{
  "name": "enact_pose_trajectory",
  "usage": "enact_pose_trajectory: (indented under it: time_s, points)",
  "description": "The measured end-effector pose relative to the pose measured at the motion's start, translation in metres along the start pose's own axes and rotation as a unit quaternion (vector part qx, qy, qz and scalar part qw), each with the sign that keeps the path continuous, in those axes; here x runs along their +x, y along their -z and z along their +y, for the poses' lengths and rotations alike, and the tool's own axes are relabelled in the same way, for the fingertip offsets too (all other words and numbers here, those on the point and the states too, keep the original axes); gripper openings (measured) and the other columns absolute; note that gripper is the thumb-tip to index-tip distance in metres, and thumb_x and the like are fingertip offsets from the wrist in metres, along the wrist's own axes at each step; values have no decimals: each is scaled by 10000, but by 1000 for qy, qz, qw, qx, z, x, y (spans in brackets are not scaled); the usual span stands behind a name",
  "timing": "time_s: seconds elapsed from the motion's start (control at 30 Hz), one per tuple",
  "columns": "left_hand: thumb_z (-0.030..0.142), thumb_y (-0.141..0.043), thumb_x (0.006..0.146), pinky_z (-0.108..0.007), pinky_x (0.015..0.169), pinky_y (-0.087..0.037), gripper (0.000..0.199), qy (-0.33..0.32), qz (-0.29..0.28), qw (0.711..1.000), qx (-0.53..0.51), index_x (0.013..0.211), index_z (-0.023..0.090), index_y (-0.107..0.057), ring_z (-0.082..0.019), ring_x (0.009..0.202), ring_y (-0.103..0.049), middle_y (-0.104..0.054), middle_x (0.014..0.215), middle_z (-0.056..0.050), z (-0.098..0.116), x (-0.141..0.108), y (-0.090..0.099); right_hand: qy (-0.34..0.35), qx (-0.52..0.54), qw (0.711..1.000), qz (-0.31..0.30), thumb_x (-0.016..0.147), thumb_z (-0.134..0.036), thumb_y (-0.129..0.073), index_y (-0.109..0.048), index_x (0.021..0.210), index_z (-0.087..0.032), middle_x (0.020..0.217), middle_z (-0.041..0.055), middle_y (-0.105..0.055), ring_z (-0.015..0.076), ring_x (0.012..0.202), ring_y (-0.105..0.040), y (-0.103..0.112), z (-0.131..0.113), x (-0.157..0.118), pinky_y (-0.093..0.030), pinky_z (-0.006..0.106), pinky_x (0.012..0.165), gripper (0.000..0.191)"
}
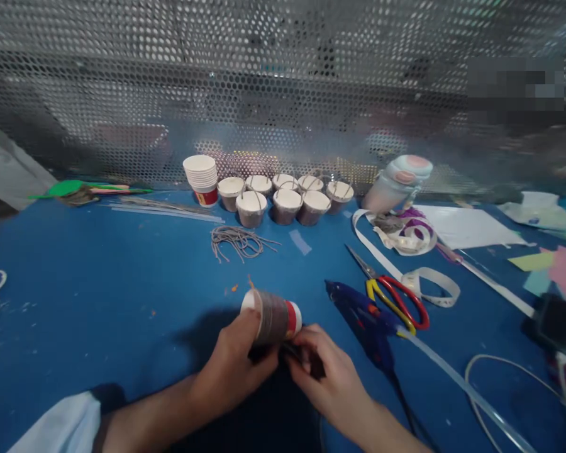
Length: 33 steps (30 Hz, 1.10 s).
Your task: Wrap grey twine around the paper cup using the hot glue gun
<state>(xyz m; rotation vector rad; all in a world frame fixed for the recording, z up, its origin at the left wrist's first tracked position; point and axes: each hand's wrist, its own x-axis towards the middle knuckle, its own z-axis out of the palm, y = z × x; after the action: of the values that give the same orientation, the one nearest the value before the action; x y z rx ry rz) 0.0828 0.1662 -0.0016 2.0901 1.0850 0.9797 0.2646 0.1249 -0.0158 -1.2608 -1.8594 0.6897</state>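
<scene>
A small paper cup (272,316) lies on its side in my left hand (233,358), whose fingers wrap round it from below. Grey cord covers most of the cup's wall, and a red band with a white end shows at its right. Close beside that end, the fingers of my right hand (325,377) pinch together on what looks like the grey cord (290,348), mostly hidden by the fingers. Farther back lies a loose bundle of grey cord pieces (240,242). Several finished-looking cups (287,206) with thin handles stand behind it.
A stack of paper cups (202,182) stands at the back. To the right lie a blue glue gun (365,308), scissors (396,296), a measuring tape (436,286) and a bottle (396,182). Thin sticks (165,212) lie at the back left. A perforated metal panel (264,94) closes the rear.
</scene>
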Motion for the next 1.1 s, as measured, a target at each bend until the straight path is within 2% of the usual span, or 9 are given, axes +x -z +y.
enact_pose_trajectory:
  time_s: [0.07,0.2,0.4,0.7,0.93,1.1]
  points:
    - [155,-560,771,-246,619,-509,85,9,12,1000,17,839,171,-608,-148,653,-612,-659,744,-33,1,2,0,9,-4,1000,12,827,-125,-561,-514,954,-231,786,-13,-552,89,555,-498,-1,0,2,-410,202,509,172]
    - [163,-559,744,-234,564,-463,48,14,37,999,31,762,147,-601,-133,590,-565,-631,683,-26,-1,4,-3,16,-37,998,42,822,-169,-592,-528,889,-207,720,-29,-547,82,515,-464,-3,-1,6,-387,208,494,100]
    - [225,-572,753,-232,608,-461,178,29,9,999,-40,891,129,-634,-139,645,-575,-654,736,-26,0,6,-1,96,-86,988,82,864,-196,-570,-561,873,-189,740,7,-564,115,621,-526,-2,-3,9,-404,227,551,15]
    - [248,-601,714,-196,531,-386,190,59,-5,996,-64,875,152,-572,-98,562,-460,-525,645,44,2,8,0,161,-132,973,98,910,-192,-529,-623,896,-166,743,34,-591,127,640,-545,5,-8,9,-428,242,576,98]
    - [259,-584,705,-201,527,-376,194,80,-39,993,-78,865,152,-559,-95,559,-431,-502,660,38,6,7,1,164,-136,971,106,922,-184,-511,-625,933,-172,775,44,-630,131,661,-567,8,-8,8,-438,251,592,115]
    - [266,-588,701,-197,513,-362,194,82,-56,992,-77,862,161,-560,-96,555,-425,-488,644,44,8,7,2,166,-140,970,112,921,-171,-509,-626,891,-169,740,39,-617,130,654,-565,11,-10,8,-438,253,594,121]
